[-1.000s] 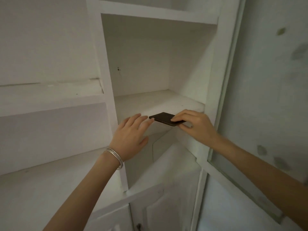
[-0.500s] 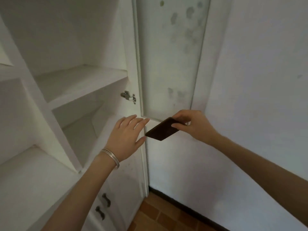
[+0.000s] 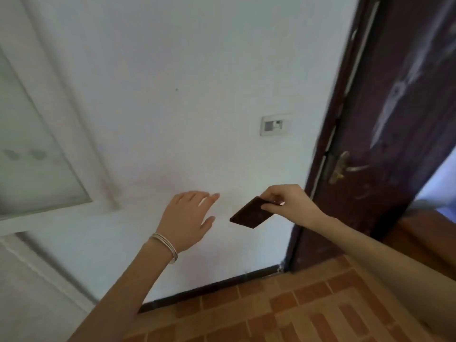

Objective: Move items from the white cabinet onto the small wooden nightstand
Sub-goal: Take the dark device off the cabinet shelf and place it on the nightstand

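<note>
My right hand (image 3: 288,204) pinches one corner of a thin, flat, dark brown rectangular object (image 3: 249,215) and holds it in the air in front of a white wall. My left hand (image 3: 187,218) hovers just left of the object with straight, spread fingers, apart from it and holding nothing; a silver bangle sits on that wrist. Only the open white cabinet door (image 3: 37,149) with its frosted pane shows at the far left. The nightstand is out of view.
A dark wooden door (image 3: 385,134) with a brass handle (image 3: 345,166) stands at the right. A white wall switch (image 3: 275,124) sits above my hands. Orange brick-pattern floor tiles (image 3: 308,307) lie below, and a brown wooden surface (image 3: 427,233) shows at the right edge.
My right hand lifted the dark object off the cabinet shelf. The view has swung right from the shelves to the wall and wooden door, both hands travelling along.
</note>
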### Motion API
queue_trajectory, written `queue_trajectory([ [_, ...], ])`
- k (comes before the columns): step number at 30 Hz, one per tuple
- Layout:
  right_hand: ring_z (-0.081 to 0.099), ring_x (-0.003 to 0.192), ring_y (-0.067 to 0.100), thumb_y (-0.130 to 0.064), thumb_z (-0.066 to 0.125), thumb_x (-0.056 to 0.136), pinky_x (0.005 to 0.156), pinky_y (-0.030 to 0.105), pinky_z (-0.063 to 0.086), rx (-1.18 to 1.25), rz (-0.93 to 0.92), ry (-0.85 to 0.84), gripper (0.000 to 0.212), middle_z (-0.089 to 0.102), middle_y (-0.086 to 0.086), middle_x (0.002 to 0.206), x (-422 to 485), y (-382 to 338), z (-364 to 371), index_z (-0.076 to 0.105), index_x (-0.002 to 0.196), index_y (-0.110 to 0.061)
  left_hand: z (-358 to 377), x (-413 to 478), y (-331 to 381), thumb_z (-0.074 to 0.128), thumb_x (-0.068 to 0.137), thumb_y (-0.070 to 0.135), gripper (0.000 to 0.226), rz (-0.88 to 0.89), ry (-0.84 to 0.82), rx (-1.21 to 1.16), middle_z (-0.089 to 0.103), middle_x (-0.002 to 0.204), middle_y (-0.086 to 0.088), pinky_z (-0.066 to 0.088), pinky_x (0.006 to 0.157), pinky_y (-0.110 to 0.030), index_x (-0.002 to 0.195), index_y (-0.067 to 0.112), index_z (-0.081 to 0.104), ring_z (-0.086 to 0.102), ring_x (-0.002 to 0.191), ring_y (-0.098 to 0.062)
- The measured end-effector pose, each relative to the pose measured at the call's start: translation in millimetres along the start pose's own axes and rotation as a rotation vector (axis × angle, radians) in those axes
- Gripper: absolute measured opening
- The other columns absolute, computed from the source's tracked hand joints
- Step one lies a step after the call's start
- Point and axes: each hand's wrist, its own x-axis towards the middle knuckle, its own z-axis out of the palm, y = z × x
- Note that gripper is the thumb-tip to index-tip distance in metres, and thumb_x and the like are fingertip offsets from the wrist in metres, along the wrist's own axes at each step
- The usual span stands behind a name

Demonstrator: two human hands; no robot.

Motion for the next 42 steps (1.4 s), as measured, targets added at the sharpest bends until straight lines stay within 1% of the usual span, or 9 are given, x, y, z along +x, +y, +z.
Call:
queue_trajectory([
  [6,0.062,0.076,0.001,-0.020,0.072,0.078,0.070,0.024,0.051,-0.153,0.219,0.072,0.011,0.068,-0.011,0.083,-149,118,-111,0.068,0.088,-0.024,68,80,193,0.037,0.080,0.046,0.051,0.255,-0.034,-0.166,0.068,0.106,-0.001,0.053,0.078,-0.037,0.114,0.022,0.066,0.065,0.092,-0.020],
  [10,0.061,0.078,0.001,-0.020,0.071,0.079,0.071,0.028,0.052,-0.210,0.364,0.096,0.011,0.069,-0.011,0.087,-244,177,-167,0.069,0.089,-0.023,101,112,316,0.039,0.079,0.049,0.051,0.418,-0.094,-0.239,0.067,0.108,-0.001,0.051,0.084,-0.041,0.112,0.023,0.067,0.063,0.098,-0.021],
  [16,0.059,0.079,0.005,-0.020,0.068,0.082,0.074,0.025,0.050,-0.231,0.619,0.150,0.014,0.069,-0.007,0.094,-351,234,-240,0.069,0.095,-0.024,116,159,454,0.038,0.079,0.048,0.049,0.633,-0.127,-0.296,0.067,0.107,0.001,0.049,0.086,-0.041,0.109,0.023,0.068,0.062,0.100,-0.018],
  [19,0.056,0.077,0.004,-0.020,0.068,0.082,0.074,0.021,0.047,-0.257,0.702,0.215,0.015,0.068,-0.008,0.094,-382,257,-267,0.069,0.096,-0.023,122,188,499,0.040,0.080,0.047,0.047,0.715,-0.113,-0.327,0.066,0.107,0.002,0.048,0.087,-0.040,0.110,0.023,0.067,0.061,0.101,-0.017],
  [23,0.062,0.082,0.014,-0.020,0.070,0.080,0.076,0.030,0.050,-0.259,0.809,0.271,0.016,0.070,-0.003,0.094,-409,291,-285,0.069,0.096,-0.020,143,226,547,0.042,0.080,0.046,0.046,0.795,-0.117,-0.352,0.066,0.107,0.002,0.047,0.086,-0.039,0.110,0.022,0.067,0.060,0.101,-0.018],
  [26,0.063,0.086,0.015,-0.021,0.069,0.080,0.078,0.030,0.049,-0.290,0.870,0.254,0.018,0.070,-0.004,0.097,-418,325,-300,0.069,0.098,-0.021,164,259,579,0.040,0.080,0.045,0.046,0.826,-0.129,-0.404,0.066,0.106,0.002,0.048,0.083,-0.038,0.109,0.022,0.068,0.061,0.100,-0.017],
  [32,0.061,0.090,0.017,-0.024,0.067,0.080,0.077,0.037,0.050,-0.333,0.941,0.239,0.018,0.069,-0.007,0.099,-395,413,-362,0.067,0.097,-0.026,201,366,629,0.041,0.077,0.045,0.046,0.845,-0.111,-0.444,0.067,0.102,0.003,0.050,0.080,-0.037,0.106,0.022,0.069,0.062,0.096,-0.019],
  [37,0.061,0.089,0.014,-0.021,0.067,0.080,0.076,0.030,0.049,-0.346,0.986,0.293,0.018,0.069,-0.008,0.098,-362,480,-417,0.068,0.098,-0.023,227,457,674,0.041,0.076,0.044,0.046,0.890,-0.050,-0.466,0.067,0.101,0.004,0.049,0.080,-0.036,0.105,0.022,0.069,0.062,0.095,-0.018],
  [42,0.060,0.089,0.016,-0.017,0.066,0.081,0.078,0.034,0.049,-0.325,0.980,0.277,0.018,0.069,-0.005,0.100,-351,534,-453,0.069,0.099,-0.021,253,515,722,0.041,0.076,0.044,0.046,0.931,-0.073,-0.484,0.068,0.100,0.003,0.050,0.080,-0.035,0.105,0.021,0.070,0.063,0.094,-0.019],
])
